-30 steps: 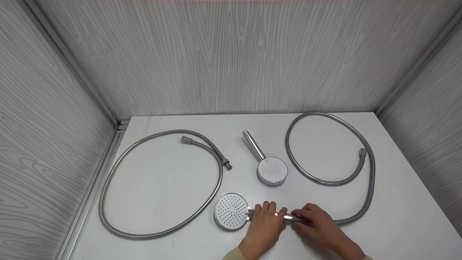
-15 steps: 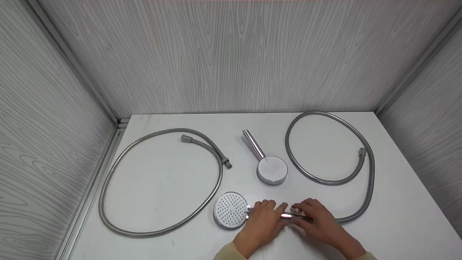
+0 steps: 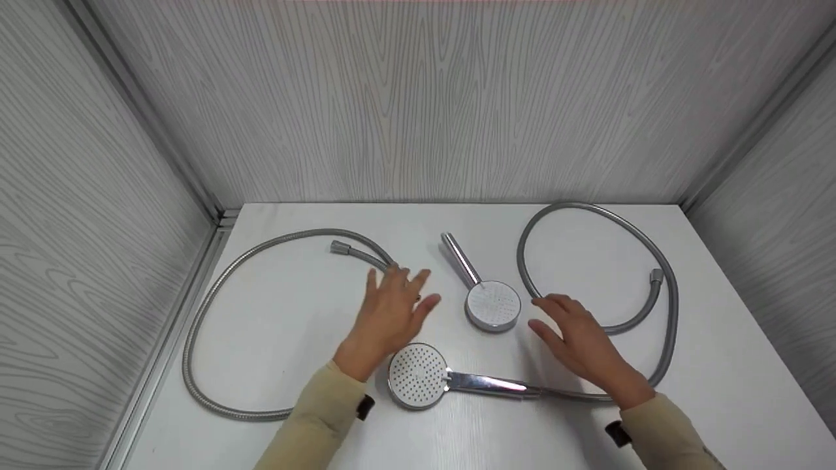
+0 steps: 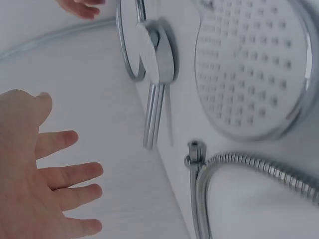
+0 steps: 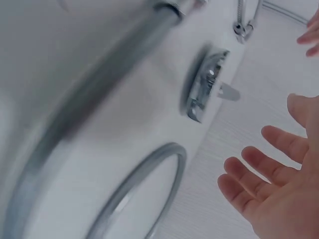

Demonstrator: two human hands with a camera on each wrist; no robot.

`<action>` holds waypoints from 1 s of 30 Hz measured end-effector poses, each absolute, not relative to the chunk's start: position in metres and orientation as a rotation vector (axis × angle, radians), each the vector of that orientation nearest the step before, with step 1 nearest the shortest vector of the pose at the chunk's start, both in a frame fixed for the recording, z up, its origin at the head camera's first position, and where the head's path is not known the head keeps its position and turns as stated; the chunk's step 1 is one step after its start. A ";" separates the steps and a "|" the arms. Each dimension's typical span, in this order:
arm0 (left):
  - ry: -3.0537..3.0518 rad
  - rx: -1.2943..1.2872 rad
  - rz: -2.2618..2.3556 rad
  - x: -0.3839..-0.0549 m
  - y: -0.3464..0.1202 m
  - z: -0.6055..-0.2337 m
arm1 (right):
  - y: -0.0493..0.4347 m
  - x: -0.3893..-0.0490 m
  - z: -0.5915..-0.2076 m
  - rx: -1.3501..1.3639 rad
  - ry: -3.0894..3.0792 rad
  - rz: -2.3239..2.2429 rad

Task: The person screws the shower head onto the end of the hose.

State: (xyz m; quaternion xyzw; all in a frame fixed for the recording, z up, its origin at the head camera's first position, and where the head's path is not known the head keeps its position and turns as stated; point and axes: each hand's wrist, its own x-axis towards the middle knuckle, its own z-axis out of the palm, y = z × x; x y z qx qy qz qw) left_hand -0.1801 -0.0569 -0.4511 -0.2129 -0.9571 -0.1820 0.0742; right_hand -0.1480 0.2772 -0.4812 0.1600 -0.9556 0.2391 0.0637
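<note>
Fingers [image 4: 70, 191] spread and empty, left hand [image 3: 388, 310] and right hand [image 3: 581, 336] hover above the worktop [image 3: 281, 320].
Nearer shower head [image 3: 428, 378] lies between the sleeves [image 3: 323, 408], gray hose [image 3: 673, 326] apparently attached; next move likely calls for gripping farther head [image 3: 491, 300] and left hose [image 3: 187, 362].

The left sleeve [image 3: 320, 414] and right sleeve [image 3: 665, 432] are long, pale khaki and lightly creased, reaching toward the wrists. The left hand [image 3: 386, 314] and right hand [image 3: 581, 339] are bare. A small black block [image 3: 365, 407] juts from the left sleeve's right edge, a second black block [image 3: 618, 433] from the right sleeve's left edge.
</note>
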 end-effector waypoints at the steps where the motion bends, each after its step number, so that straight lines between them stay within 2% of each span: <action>1: -2.873 -0.586 -0.541 -0.184 -0.065 -0.447 | 0.276 -0.153 -0.477 0.485 -2.883 0.719; 8: -2.852 -0.409 -0.549 -0.196 -0.098 -0.437 | 0.267 -0.174 -0.457 0.499 -2.877 0.722; 21: -2.897 -0.279 -0.548 -0.222 -0.124 -0.461 | 0.223 -0.212 -0.443 0.684 -2.852 0.656; 30: -2.939 -0.203 -0.514 -0.240 -0.140 -0.472 | 0.200 -0.232 -0.446 0.674 -2.906 0.631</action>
